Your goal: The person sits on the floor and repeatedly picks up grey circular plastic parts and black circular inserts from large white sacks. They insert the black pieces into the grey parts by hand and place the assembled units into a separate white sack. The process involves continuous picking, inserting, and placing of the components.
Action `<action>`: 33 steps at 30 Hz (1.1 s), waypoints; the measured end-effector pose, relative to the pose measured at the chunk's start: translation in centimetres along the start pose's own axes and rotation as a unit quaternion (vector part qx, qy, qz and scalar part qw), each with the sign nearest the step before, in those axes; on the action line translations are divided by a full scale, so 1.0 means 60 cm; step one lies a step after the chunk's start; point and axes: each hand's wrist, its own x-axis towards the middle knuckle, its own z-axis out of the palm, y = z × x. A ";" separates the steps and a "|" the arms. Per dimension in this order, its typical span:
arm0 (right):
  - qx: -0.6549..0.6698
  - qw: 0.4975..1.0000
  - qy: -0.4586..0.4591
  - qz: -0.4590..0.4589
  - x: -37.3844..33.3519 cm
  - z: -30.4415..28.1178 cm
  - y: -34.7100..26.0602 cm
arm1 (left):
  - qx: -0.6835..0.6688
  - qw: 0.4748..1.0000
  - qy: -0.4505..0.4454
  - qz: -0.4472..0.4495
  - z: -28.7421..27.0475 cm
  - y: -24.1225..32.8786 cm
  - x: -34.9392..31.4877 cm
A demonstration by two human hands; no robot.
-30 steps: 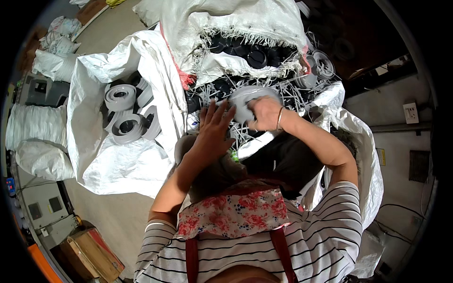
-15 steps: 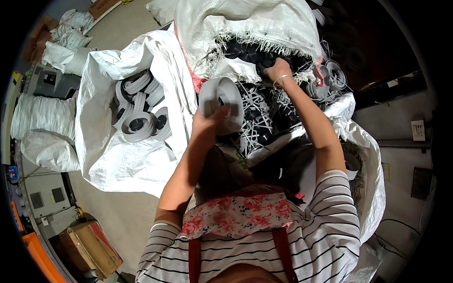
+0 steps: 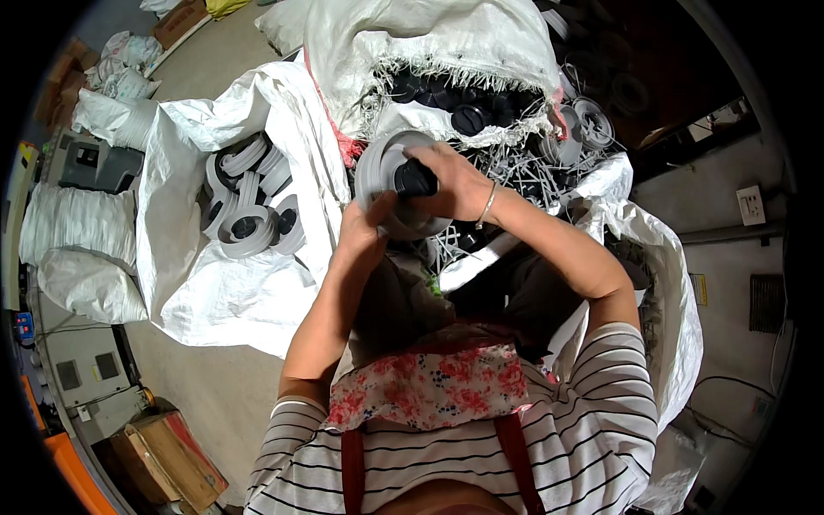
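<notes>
My left hand [image 3: 364, 228] is closed on the lower left side of a round grey plastic ring [image 3: 372, 168] with a wide hollow middle. In my right hand [image 3: 460, 190] is a black round plastic cap [image 3: 417, 178], held against the ring's centre; fingers and cap partly hide whether it is seated. Just beyond, a white woven sack [image 3: 438, 39] with a frayed opening holds several black caps [image 3: 470, 119]. Thin grey plastic strips [image 3: 506, 167] lie below that opening. To the left, an open white sack [image 3: 240, 300] contains several grey rings [image 3: 247, 244], some with black centres.
Full white sacks [image 3: 77, 219] stand at the far left, near a grey cabinet [image 3: 90, 365]. A cardboard box [image 3: 176, 459] lies at the lower left. Another open white sack [image 3: 678, 343] is by my right side. A wall socket [image 3: 750, 205] is at the right.
My right hand has come out of the frayed sack opening with a black cap and moved left and nearer, to the grey ring. My left hand still holds the ring, now slightly further left.
</notes>
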 end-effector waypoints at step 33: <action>0.613 0.668 -0.183 0.379 -0.065 0.021 0.037 | 0.185 0.974 -0.033 0.130 0.054 0.024 -0.066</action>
